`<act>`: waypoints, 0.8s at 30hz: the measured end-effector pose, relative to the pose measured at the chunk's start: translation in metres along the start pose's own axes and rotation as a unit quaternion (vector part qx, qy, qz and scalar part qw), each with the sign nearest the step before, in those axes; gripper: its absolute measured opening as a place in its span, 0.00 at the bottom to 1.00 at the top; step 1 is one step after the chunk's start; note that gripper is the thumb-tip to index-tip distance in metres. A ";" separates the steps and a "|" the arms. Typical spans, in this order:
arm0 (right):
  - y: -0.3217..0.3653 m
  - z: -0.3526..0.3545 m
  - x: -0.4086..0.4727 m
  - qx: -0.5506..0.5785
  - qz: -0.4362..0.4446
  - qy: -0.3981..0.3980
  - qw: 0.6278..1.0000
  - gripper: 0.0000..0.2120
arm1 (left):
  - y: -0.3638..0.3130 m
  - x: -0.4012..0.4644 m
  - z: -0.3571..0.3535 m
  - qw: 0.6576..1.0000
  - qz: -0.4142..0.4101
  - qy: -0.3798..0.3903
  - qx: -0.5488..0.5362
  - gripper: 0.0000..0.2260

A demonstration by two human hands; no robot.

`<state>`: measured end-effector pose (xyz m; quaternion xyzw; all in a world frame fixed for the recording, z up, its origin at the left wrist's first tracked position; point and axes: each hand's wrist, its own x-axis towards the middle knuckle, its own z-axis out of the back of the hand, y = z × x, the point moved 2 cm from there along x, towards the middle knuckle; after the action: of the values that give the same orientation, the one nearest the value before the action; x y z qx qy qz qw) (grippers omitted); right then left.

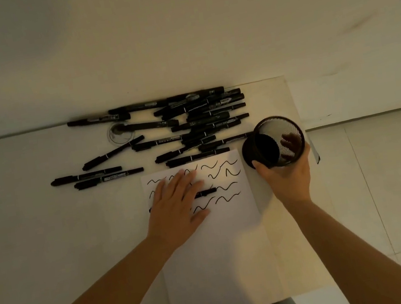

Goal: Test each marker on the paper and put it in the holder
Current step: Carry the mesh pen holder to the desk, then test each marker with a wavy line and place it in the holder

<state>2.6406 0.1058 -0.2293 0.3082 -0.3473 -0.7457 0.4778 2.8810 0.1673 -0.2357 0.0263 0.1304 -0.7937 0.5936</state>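
Pale white counter (36, 230) under dim, warm light, butted against a plain light wall (174, 24); tiled floor (394, 173) shows past the counter's right edge. A round cable grommet (121, 133) is set into the counter near the wall. Pile of black markers (204, 119) lies loose along the back, mostly heaped right of centre, with a few strays to the left; 2 of them (98, 177) lie side by side, apart from the rest. White paper (223, 253) sits at the front of the counter, its top part covered in black squiggle test marks (223, 171). Left hand (176, 203) lies flat on the paper, fingers straight and spread, over 1 marker (207, 192); only the marker's right end pokes out from under the fingers. Right hand (287, 177) grips the black mesh holder (275, 142) just right of the paper, thumb round its near side, fingers visible through the mesh. Holder is tilted, mouth toward the camera; can't tell whether its base touches the counter. No markers visible inside it.
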 end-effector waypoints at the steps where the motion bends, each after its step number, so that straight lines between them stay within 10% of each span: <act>1: 0.000 -0.002 0.003 -0.005 0.007 -0.001 1.000 0.45 | 0.000 0.001 -0.001 1.000 0.001 -0.010 -0.001 0.25; 24: -0.032 -0.018 0.008 -0.017 0.176 -0.046 0.983 0.36 | 0.004 -0.001 -0.026 0.970 -0.005 -0.241 -0.033 0.15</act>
<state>2.6357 0.1043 -0.2663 0.1992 -0.4047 -0.6692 0.5906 2.8821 0.1738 -0.2607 -0.1853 0.0096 -0.7748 0.6044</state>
